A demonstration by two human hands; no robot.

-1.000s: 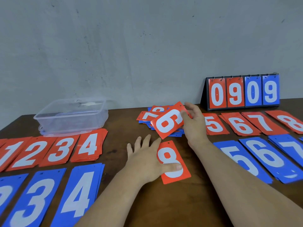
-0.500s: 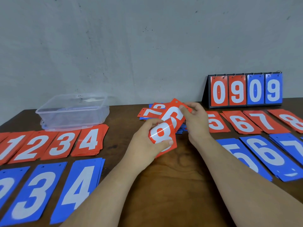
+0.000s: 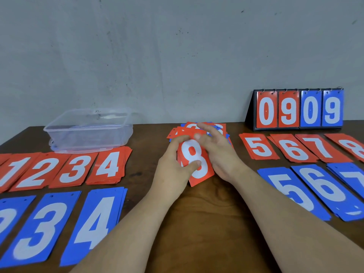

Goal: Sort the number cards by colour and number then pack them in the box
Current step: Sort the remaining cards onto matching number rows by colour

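**Grip.** The left hand (image 3: 173, 168) is gripping the red 8 card (image 3: 201, 174) just above the table (image 3: 197, 233). The thumb is pressing across the face and the fingers are curling round the left edge. The card is tilting slightly, with its lower corner pointing at the wood. Whether another card is lying behind it cannot be told. The right hand (image 3: 222, 154) is hovering just beside the card's right edge with its fingers loosely spread and holding nothing. It is motion-blurred, so contact with the card cannot be confirmed.

**Clearance.** A bare strip of dark wood is running from the near edge up to the hands, and both forearms are lying in it. The left red stacks (image 3: 74, 168) and left blue stacks (image 3: 94, 223) are bordering one side. The right red stacks (image 3: 291, 148) and right blue stacks (image 3: 323, 190) are bordering the other. The mixed pile (image 3: 177, 133) of red and blue cards is lying directly behind the hands, near the back edge where the table is meeting the grey wall. The clear plastic box (image 3: 88, 133) is sitting at the back left, with its front edge just beside the far ends of the left red stacks.

**Markings.**
- The left red stacks are showing 1, 2, 3, 4.
- The left blue stacks are showing 3 and 4, plus one digit cut off by the frame.
- The right red stacks are showing 5, 6, 7, 8.
- The right blue stacks are showing 5, 6, 7.
- The scoreboard stand (image 3: 299, 109) is displaying 0 9 in red and 0 9 in blue — the cards are hanging from rings.
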